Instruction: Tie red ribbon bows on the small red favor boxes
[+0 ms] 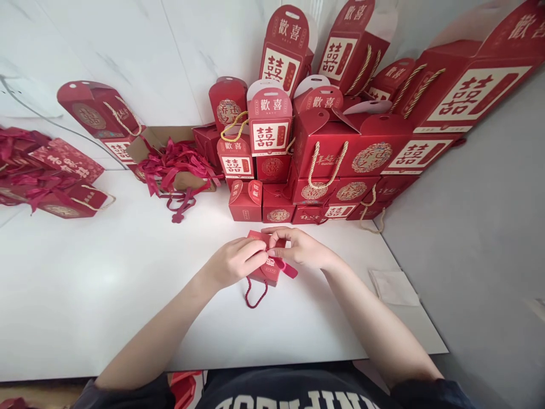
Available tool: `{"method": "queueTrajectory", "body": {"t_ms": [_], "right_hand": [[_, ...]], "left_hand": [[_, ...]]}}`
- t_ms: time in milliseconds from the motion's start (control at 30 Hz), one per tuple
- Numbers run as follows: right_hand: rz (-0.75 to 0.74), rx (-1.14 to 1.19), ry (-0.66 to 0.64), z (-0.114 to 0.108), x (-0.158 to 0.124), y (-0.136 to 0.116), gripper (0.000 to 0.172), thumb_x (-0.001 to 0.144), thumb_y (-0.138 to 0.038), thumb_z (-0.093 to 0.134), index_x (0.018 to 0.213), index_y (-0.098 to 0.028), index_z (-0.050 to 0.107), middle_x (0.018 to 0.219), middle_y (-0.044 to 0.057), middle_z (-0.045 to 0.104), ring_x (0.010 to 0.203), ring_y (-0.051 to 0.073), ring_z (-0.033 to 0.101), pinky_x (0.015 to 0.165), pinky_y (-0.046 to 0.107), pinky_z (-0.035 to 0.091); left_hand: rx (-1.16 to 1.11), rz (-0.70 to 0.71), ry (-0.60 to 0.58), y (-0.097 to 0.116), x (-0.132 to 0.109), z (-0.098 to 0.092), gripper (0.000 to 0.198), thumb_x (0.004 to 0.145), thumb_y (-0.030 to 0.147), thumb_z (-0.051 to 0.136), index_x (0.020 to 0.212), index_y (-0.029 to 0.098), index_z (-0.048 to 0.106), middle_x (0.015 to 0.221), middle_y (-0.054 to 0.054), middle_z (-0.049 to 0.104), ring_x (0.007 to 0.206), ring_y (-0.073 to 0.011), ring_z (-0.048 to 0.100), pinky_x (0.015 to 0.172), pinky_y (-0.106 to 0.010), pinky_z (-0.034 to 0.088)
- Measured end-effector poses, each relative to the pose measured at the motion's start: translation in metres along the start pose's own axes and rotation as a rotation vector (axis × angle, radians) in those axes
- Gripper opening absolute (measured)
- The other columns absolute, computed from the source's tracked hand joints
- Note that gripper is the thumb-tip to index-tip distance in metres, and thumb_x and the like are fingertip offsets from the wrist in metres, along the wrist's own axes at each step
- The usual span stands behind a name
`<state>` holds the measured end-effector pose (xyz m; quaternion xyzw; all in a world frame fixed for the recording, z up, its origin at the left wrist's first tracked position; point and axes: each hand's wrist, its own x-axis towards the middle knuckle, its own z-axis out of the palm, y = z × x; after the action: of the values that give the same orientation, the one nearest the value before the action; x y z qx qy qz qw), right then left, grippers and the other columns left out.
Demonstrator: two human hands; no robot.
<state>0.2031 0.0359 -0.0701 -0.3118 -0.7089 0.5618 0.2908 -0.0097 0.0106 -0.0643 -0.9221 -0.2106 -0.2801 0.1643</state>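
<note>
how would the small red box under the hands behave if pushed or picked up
The small red box would probably keep its shape: its visible edges look straight and crisp. Its dark red cord seems floppy, curving loosely over the table. Flat-sided, the box would likely slide rather than roll.

The left hand and right hand covered much of the small red box near the worktop's middle; whether its pink ribbon was knotted could not be told. Toward the worktop's back edge, heaped ribbons hid the carton's inside. The picture's edges cut off the worktop's left end, the ribboned pile there, and the large gift box above its right edge, whose finest print was illegible.
</note>
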Motion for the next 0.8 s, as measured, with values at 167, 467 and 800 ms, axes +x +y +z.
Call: {"method": "queueTrajectory", "body": {"t_ms": [167, 467, 800], "right_hand": [[-0.058, -0.026, 0.036, -0.006, -0.005, -0.008, 0.015, 0.089, -0.037, 0.063, 0.089, -0.022, 0.065, 0.132, 0.007, 0.058, 0.133, 0.025, 0.045, 0.105, 0.039, 0.037], [-0.023, 0.039, -0.017, 0.0, -0.003, 0.004, 0.021, 0.085, -0.039, 0.067, 0.096, -0.022, 0.066, 0.126, 0.007, 0.061, 0.13, 0.024, 0.047, 0.107, 0.039, 0.036], [0.05, 0.152, 0.077, 0.007, -0.005, 0.015, 0.022, 0.081, -0.042, 0.07, 0.081, -0.021, 0.067, 0.133, 0.008, 0.057, 0.127, 0.026, 0.051, 0.106, 0.041, 0.038]], "left_hand": [[-0.041, -0.049, -0.02, -0.001, -0.002, 0.004, 0.017, 0.089, 0.006, 0.05, 0.077, 0.017, 0.055, 0.077, -0.002, 0.062, 0.065, -0.0129, 0.056, 0.062, -0.027, 0.05], [-0.084, -0.068, 0.03, -0.001, 0.001, 0.004, 0.014, 0.088, 0.007, 0.052, 0.08, 0.018, 0.055, 0.077, -0.002, 0.062, 0.067, -0.0134, 0.057, 0.065, -0.027, 0.05], [-0.102, -0.692, -0.151, 0.0, -0.001, -0.017, 0.033, 0.076, 0.037, 0.073, 0.062, 0.019, 0.05, 0.066, 0.001, 0.055, 0.066, -0.0164, 0.05, 0.067, -0.033, 0.039]]}}
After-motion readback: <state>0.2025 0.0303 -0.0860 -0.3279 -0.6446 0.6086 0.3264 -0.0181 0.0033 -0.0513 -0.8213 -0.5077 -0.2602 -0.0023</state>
